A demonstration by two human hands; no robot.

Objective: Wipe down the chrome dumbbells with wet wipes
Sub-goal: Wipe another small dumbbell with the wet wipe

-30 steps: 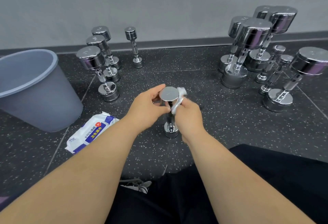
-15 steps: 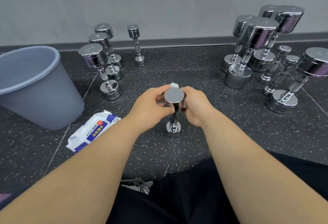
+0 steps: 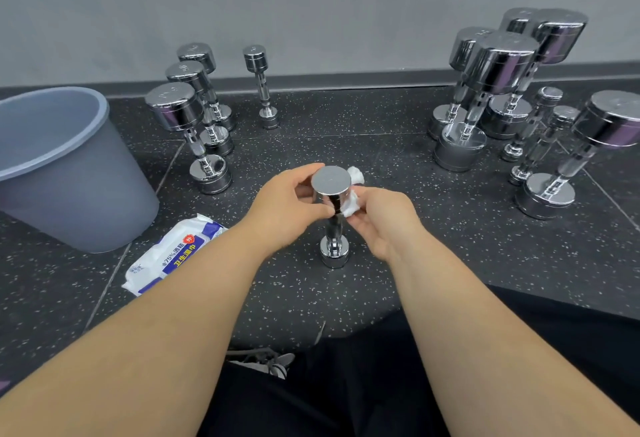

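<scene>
Bin [image 3: 79,194] and wipes pack [image 3: 173,253] are set at left, likely for disposal and refills. The small dumbbell [image 3: 332,201] is stood on end on the floor [image 3: 398,263], centre; its top head is pinched by the left hand [image 3: 287,208] for steadiness, wet wipe [image 3: 351,206] gripped by the right hand [image 3: 384,221] against its side.

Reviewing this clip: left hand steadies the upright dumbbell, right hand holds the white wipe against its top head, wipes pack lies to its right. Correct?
No: the head view shows the wipes pack lying left of the dumbbell, beside the grey bin. The rest holds.
</scene>
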